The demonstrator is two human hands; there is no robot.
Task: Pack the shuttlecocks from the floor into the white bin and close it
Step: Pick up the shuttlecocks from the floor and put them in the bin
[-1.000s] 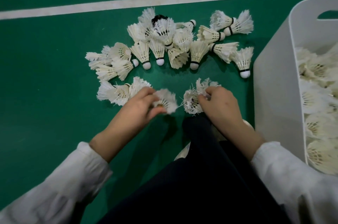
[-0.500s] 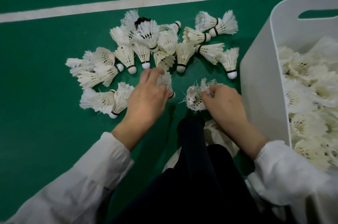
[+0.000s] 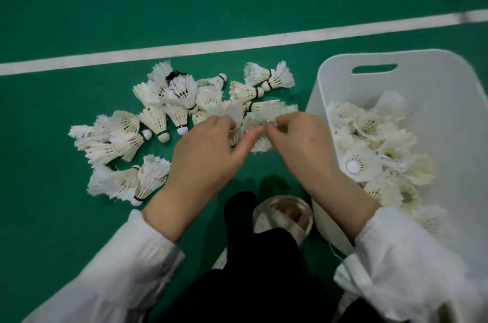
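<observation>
1. Head view: left hand and right hand meet over the floor, fingers pinched narrow on a small clump of shuttlecocks held between them; how many are in the clump is hard to tell, feathers blur together.
2. Loose pile of shuttlecocks lies on the floor left of and beyond the hands, roughly fifteen to twenty.
3. One white bin stands at right, just beside the right hand, open, already well filled with shuttlecocks.
4. One white court line runs behind the pile.
</observation>
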